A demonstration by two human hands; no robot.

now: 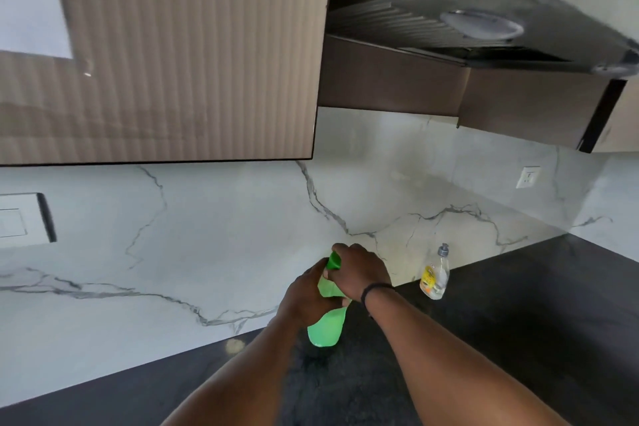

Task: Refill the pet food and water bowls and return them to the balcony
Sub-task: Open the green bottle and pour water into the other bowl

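Now we hold the green plastic bottle [326,323] upright on the dark countertop [518,339], our left hand [306,297] wrapped around its middle and our right hand [359,270] gripping its green cap [334,261], near a clear dish soap bottle [435,275].

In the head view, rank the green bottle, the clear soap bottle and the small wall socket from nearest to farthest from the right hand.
1. Green bottle: right hand grips its top.
2. Clear soap bottle: on the counter, to the right.
3. Small wall socket: on the wall, far right.
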